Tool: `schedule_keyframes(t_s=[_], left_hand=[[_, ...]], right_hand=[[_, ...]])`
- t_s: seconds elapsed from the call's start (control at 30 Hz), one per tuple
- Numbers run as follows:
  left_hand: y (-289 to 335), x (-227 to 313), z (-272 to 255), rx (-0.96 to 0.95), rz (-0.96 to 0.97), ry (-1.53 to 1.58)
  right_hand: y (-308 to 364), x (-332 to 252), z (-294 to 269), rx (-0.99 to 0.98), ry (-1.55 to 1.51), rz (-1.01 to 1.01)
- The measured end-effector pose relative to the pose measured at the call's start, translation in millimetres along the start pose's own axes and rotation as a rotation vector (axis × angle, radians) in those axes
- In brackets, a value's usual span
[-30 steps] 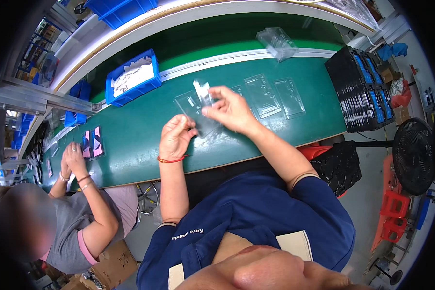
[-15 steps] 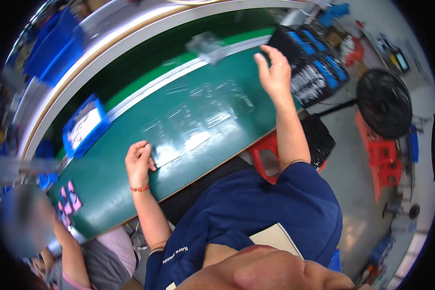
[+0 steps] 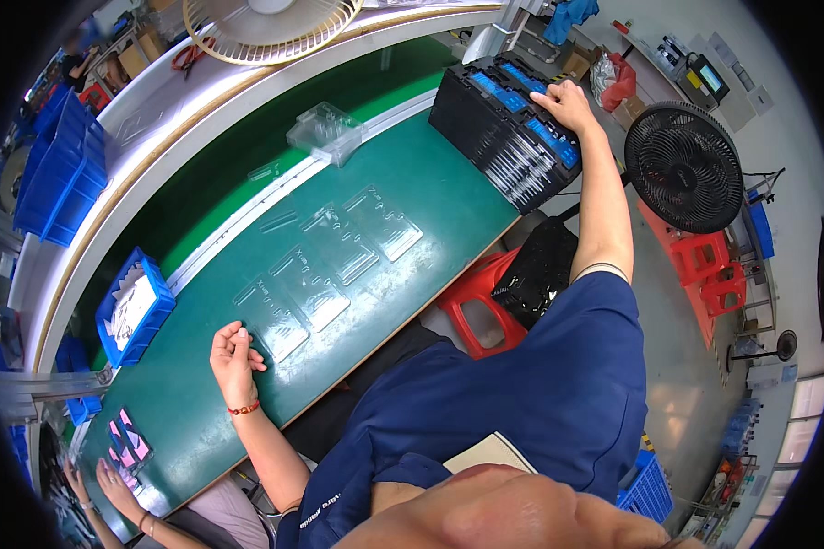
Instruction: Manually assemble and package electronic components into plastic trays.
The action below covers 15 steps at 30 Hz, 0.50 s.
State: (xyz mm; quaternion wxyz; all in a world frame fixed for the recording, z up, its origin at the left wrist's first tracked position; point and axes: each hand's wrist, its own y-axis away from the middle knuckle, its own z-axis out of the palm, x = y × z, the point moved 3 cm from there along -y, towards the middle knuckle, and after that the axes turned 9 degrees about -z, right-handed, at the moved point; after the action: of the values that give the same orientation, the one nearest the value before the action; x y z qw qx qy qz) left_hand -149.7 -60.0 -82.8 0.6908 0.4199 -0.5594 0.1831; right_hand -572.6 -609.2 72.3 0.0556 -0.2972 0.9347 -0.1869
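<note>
My right hand (image 3: 569,108) reaches over a stack of black trays (image 3: 471,114) at the table's far right corner. Its fingers bend down among the blue parts (image 3: 504,91) on the top tray; what lies under the fingertips is hidden. My left hand (image 3: 235,366), loosely bent and with nothing visible in it, hovers or rests beside the leftmost clear plastic tray (image 3: 284,340); I cannot tell which. Several such thin moulded trays lie in a slanting row on the green table (image 3: 412,293), including one at the right end (image 3: 395,233).
A clear plastic box (image 3: 325,133) sits by the metal rail behind. At left are a blue bin (image 3: 137,306) of white pieces and pink-and-black pieces (image 3: 128,439) near a co-worker's hands (image 3: 110,485). A red stool (image 3: 476,311) and black fan (image 3: 684,169) stand at right.
My right hand has moved right and outward, from above the table onto the black tray stack. The view has shifted; my left hand stays beside the leftmost clear tray.
</note>
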Motion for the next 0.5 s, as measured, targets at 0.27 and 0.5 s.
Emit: schedule_keyframes(t_s=[0.27,0.5], left_hand=[[0.9,-1.7,-2.8,-0.027,-0.031,0.035],[1.8,-0.7,-6.6,-0.026,-0.028,0.034]], right_hand=[[9.3,-20.0,-21.4,0.161,0.001,-0.114],[28.9,-79.8,-20.5,-0.108,-0.176,-0.220]])
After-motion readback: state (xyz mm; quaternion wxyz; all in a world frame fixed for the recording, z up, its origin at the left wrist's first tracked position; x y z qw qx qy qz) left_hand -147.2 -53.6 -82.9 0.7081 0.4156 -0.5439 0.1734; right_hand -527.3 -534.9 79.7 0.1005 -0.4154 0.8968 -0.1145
